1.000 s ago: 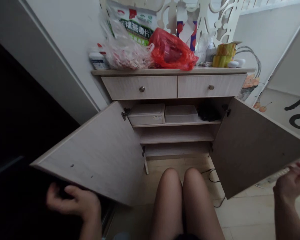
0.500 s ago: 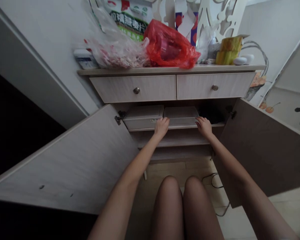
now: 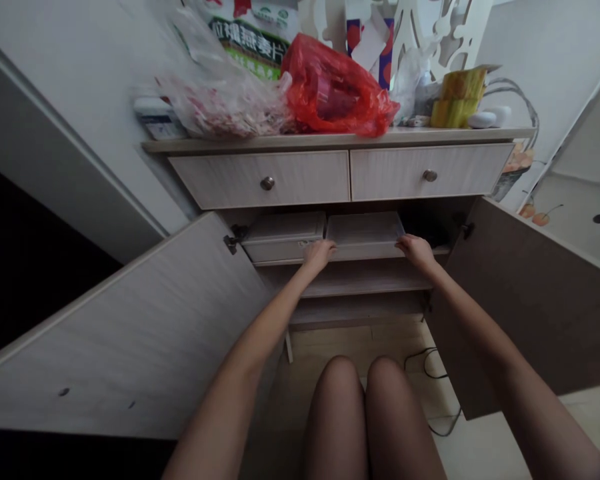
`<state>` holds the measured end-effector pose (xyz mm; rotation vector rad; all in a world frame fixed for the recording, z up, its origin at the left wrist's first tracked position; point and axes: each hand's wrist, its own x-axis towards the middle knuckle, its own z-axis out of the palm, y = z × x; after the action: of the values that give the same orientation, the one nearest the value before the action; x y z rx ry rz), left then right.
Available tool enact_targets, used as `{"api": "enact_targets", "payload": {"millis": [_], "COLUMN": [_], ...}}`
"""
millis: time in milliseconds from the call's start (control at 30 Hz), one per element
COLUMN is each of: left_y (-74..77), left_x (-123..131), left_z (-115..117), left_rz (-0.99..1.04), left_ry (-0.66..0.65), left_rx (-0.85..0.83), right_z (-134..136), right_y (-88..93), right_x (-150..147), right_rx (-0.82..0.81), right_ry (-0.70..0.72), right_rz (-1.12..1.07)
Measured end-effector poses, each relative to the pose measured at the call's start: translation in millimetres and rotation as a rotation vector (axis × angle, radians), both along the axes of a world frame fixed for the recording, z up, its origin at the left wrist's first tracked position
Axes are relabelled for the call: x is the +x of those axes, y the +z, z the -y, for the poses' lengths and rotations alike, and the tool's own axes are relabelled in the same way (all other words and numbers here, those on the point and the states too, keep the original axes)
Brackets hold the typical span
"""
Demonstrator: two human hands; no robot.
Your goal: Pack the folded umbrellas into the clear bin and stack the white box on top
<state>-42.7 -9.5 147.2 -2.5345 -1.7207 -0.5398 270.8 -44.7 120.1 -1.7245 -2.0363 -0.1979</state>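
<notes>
A pale wooden cabinet stands open in front of me, both doors swung out. On its top inner shelf sit two flat pale boxes side by side. My left hand grips the left front corner of the right-hand box. My right hand grips that same box at its right front corner. The fingers of both hands curl round the box's edge. The left-hand box lies untouched beside it. A dark object sits at the shelf's right end.
The left door and right door flank my arms. Two shut drawers lie above the shelf. On top are a red plastic bag, a clear bag, a printed packet and a yellow item. My knees are below; a cable lies on the floor.
A second ago my hands were low at the door edges. Both reached in to the top shelf and now grip the right-hand box, which has slid slightly forward.
</notes>
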Motion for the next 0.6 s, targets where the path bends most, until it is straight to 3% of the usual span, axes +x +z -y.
{"api": "enact_targets", "payload": {"millis": [133,267,367,467,600], "left_y": [-10.3,-45.3,-74.7,-98.2,-122.1], "left_x": [-27,-53,-66,-73,-77], "left_z": [75,167,222,255,269], "left_rz": [0.149,0.204,0.289,0.38,0.505], "left_ry": [-0.111,-0.17,-0.162,-0.16,-0.184], "left_rx": [0.081,0.071,0.053,0.037,-0.031], "right_z": [77,168,220,248,258], "right_y": [-15.7,-39.9,-60.6,-81.0,-96.6], "right_x": [10,-2,-16,-26,-31], "right_rx": [0.036,0.024,0.004,-0.038,-0.108], "right_ry": [0.138,0.223,0.254,0.267,0.309], "right_rz": [-0.071,-0.148,-0.169,-0.179,-0.149]}}
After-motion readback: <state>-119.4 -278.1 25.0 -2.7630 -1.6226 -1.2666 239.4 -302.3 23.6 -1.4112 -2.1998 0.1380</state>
